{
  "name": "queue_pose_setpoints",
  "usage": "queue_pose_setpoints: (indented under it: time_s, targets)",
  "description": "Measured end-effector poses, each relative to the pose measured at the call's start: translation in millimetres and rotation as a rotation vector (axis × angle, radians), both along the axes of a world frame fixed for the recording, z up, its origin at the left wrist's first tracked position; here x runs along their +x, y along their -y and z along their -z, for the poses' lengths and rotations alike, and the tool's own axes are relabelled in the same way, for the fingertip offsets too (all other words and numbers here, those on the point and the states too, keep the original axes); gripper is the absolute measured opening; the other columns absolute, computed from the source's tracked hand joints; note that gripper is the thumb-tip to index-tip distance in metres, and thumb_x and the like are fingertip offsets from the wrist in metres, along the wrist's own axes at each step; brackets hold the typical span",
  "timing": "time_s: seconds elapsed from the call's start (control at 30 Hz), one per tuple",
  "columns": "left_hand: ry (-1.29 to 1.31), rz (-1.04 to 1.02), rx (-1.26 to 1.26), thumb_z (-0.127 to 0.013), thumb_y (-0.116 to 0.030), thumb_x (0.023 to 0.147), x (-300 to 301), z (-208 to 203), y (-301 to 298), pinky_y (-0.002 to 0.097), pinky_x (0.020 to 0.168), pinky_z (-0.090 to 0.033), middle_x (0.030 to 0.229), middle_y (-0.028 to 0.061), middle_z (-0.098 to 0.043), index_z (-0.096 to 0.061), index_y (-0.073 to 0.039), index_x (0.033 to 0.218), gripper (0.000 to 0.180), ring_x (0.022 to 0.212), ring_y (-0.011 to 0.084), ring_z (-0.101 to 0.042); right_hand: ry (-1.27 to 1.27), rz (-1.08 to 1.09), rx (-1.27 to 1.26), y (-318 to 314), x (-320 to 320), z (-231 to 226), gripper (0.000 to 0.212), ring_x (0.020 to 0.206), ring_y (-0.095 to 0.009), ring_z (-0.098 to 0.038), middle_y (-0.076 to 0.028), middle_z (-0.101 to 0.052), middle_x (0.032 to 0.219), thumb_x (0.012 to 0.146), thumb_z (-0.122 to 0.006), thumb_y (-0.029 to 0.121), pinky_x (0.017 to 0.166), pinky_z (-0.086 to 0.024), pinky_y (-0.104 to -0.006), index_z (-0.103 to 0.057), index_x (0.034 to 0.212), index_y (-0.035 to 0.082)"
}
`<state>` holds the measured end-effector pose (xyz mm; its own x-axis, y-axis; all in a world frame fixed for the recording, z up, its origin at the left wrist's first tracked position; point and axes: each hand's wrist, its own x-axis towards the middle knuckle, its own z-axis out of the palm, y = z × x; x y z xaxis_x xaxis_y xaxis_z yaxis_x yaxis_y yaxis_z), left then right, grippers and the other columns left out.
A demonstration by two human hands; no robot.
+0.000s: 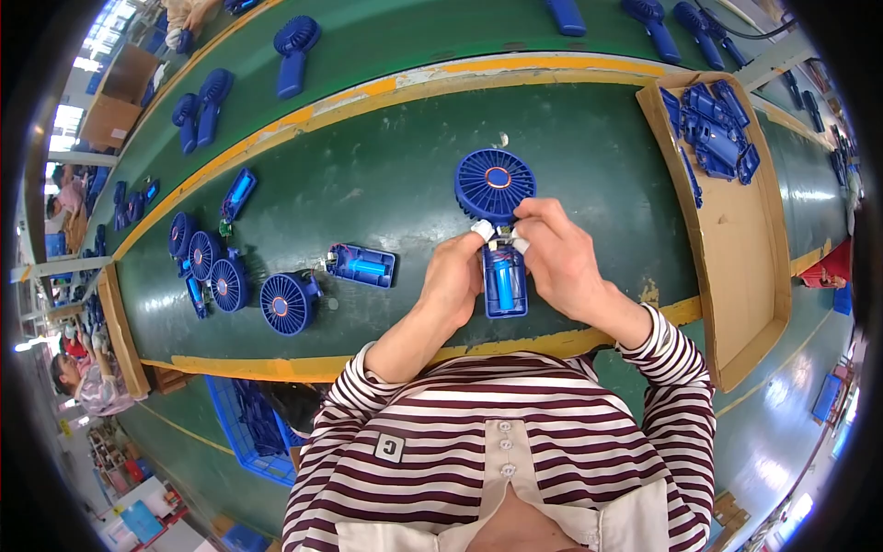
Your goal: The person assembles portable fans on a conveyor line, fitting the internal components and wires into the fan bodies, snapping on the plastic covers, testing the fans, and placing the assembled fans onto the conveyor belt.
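Observation:
A blue handheld fan (497, 184) lies on the green bench in front of me, its round grille pointing away. Its handle (505, 290) is opened, with a light-blue battery cell inside. My left hand (452, 276) grips the left side where handle and fan head meet, a white cover on a fingertip. On the other side, my right hand (558, 258) pinches the same joint, also with white on a finger. Small wires and parts between the fingers are mostly hidden. To the left lies another opened fan, its head (288, 303) beside its handle shell (361, 265).
Several more fans (228, 282) with exposed batteries sit at the bench's left. A cardboard tray (736, 276) holding blue shell parts (713, 133) stands on the right. Beyond the yellow edge, finished-looking fans (294, 55) lie on a green belt. A blue crate (248, 428) is below the bench.

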<state>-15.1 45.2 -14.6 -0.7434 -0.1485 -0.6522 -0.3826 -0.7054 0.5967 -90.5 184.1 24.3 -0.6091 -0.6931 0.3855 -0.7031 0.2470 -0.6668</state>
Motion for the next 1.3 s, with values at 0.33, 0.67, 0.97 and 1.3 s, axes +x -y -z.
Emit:
queue_pose_setpoints:
  time_s: [0.33, 0.67, 0.97, 1.3]
  targets:
    - [-0.029, -0.017, 0.089, -0.04, -0.016, 0.089, -2.3, -20.9, 1.8, 0.0289, 0.055, -0.047, 0.081, 0.0087, -0.059, -0.055, 0.002, 0.092, 0.023, 0.067, 0.0147, -0.058, 0.061, -0.088, 0.043, 0.9, -3.9, -2.5, 0.022, 0.08, -0.03, -0.056, -0.017, -0.048, 0.101, 0.067, -0.047, -0.016, 0.068, -0.048, -0.033, -0.052, 0.087, -0.008]
    - [-0.008, 0.022, 0.096, -0.043, -0.015, 0.089, -1.5, -20.0, 5.4, 0.03, 0.071, -0.047, 0.093, 0.01, -0.059, -0.054, 0.004, 0.097, 0.024, 0.083, 0.0165, -0.058, -0.002, -0.109, 0.089, -0.9, -3.7, 2.4, 0.024, 0.088, -0.034, -0.054, -0.019, -0.047, 0.105, 0.066, -0.052, -0.011, 0.071, -0.048, -0.0371, -0.051, 0.089, -0.008]
    - [0.007, 0.005, 0.085, -0.042, -0.013, 0.088, -0.7, -19.0, 5.2, 0.0324, 0.072, -0.047, 0.094, 0.0108, -0.058, -0.053, 0.005, 0.097, 0.023, 0.084, 0.0177, -0.057, -0.175, -0.142, 0.132, 0.9, 0.9, 6.0, 0.025, 0.084, -0.033, -0.054, -0.02, -0.048, 0.104, 0.063, -0.056, -0.007, 0.067, -0.048, -0.0369, -0.051, 0.088, -0.008]
    - [-0.018, 0.026, 0.127, -0.046, -0.02, 0.087, 2.3, -15.1, 6.5, 0.0268, 0.058, -0.048, 0.08, 0.0055, -0.06, -0.057, -0.002, 0.091, 0.021, 0.067, 0.0121, -0.058, -0.338, -0.169, 0.229, 3.6, 4.2, 8.6, 0.027, 0.08, -0.031, -0.051, -0.02, -0.048, 0.103, 0.061, -0.055, 0.001, 0.067, -0.046, -0.0369, -0.051, 0.085, -0.01]
